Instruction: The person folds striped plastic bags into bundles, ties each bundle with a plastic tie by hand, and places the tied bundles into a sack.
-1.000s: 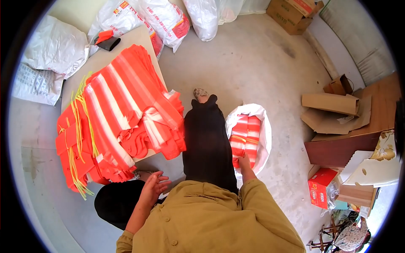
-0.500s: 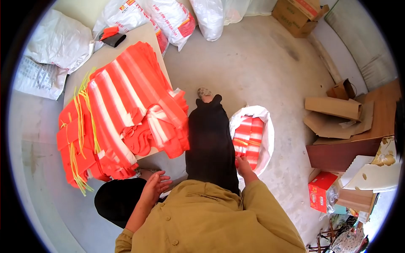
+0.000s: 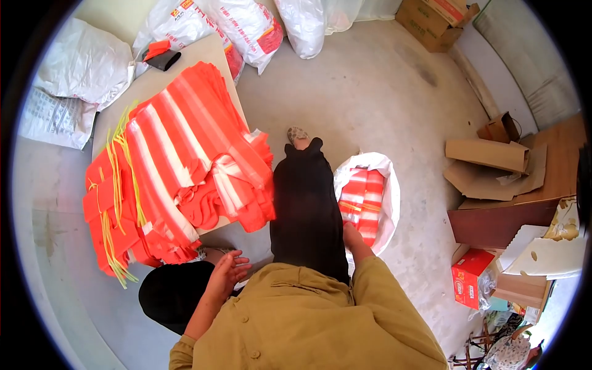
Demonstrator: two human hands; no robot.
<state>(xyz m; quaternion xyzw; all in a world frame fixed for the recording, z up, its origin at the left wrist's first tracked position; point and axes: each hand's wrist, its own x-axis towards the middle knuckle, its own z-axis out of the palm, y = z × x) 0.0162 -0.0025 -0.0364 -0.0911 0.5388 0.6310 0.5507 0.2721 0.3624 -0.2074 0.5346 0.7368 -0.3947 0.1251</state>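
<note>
My left hand (image 3: pixel 232 269) hovers over my bent knee with its fingers apart and nothing in them. Beside my leg, my right hand (image 3: pixel 353 236) reaches down at the near rim of a white woven sack (image 3: pixel 388 213). Its fingers are mostly hidden, so what it holds, if anything, does not show. Inside the sack lie folded red-and-white striped cloth bundles (image 3: pixel 372 203), tied with yellow strips. To the left, a large pile of red-and-white striped fabric (image 3: pixel 185 135) covers a board, with a bunch of yellow strips (image 3: pixel 117 160) on it.
Stuffed white sacks (image 3: pixel 243 31) line the back wall. A black-and-red item (image 3: pixel 163 57) lies on the board's (image 3: pixel 213 52) far corner. Cardboard boxes (image 3: pixel 431 21) stand at the back right. On the right are an opened carton (image 3: pixel 493 169) and a red box (image 3: pixel 472 280).
My right hand has shifted slightly down and left along the sack's rim, with less of its fingers visible. My left hand stays nearly still.
</note>
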